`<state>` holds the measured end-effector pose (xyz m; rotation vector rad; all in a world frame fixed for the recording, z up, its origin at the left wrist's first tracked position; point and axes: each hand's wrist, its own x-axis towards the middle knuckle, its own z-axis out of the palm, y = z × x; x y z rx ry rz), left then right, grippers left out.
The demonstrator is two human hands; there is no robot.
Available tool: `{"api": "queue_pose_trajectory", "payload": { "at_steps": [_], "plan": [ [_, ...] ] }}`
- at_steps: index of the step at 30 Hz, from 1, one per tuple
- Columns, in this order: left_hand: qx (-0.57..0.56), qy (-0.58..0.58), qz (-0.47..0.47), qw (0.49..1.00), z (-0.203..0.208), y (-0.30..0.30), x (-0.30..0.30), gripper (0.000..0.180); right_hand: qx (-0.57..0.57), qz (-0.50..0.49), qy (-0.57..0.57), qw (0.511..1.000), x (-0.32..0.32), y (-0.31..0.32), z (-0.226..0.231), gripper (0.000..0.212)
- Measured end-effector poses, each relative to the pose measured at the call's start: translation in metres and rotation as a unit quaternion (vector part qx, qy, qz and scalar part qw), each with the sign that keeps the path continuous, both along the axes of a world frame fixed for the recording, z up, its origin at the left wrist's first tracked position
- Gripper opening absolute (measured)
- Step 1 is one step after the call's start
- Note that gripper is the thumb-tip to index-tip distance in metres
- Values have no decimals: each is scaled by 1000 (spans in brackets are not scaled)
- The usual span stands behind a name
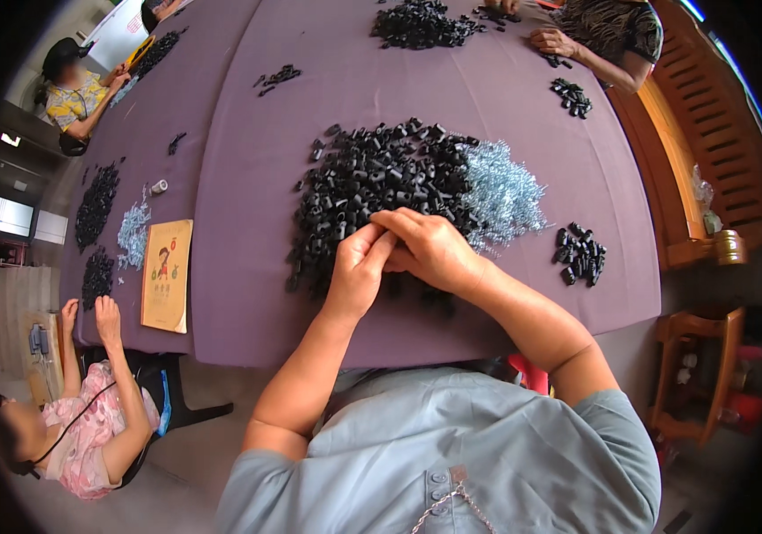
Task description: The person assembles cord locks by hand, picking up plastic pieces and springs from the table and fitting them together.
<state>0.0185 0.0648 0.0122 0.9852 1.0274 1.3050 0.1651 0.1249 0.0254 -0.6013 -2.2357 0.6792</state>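
Observation:
My left hand (360, 269) and my right hand (437, 252) meet at the near edge of a big heap of small black plastic tube-shaped parts (381, 171). The fingers of both are closed and pressed together, fingertips touching. Whatever they pinch is hidden behind the fingers. Against the heap's right side lies a tangle of thin silvery-blue coiled springs (503, 191). Beyond my right forearm, a smaller group of black parts (580, 254) sits apart on the purple tablecloth (256, 187).
A yellowish book (167, 276) lies left, by other black piles and a spring pile (133, 233). A person in pink (100, 418) sits there; one in yellow (78, 107) is farther off. Across the table, another person's hand (555, 43) works near a black pile (423, 24).

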Motion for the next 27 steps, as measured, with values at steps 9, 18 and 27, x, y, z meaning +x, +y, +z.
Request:
{"api": "queue_pose_trajectory", "payload": {
  "at_steps": [9, 18, 27],
  "plan": [
    [24, 16, -1, 1000, 3, -2, 0, 23, 11, 5, 4, 1000, 0, 3, -2, 50],
    [21, 44, 15, 999, -1, -4, 2, 21, 47, 3, 12, 999, -2, 4, -4, 49],
    [43, 46, 25, 998, 13, -9, 5, 23, 34, 16, 41, 998, -3, 3, -3, 52]
  ]
}}
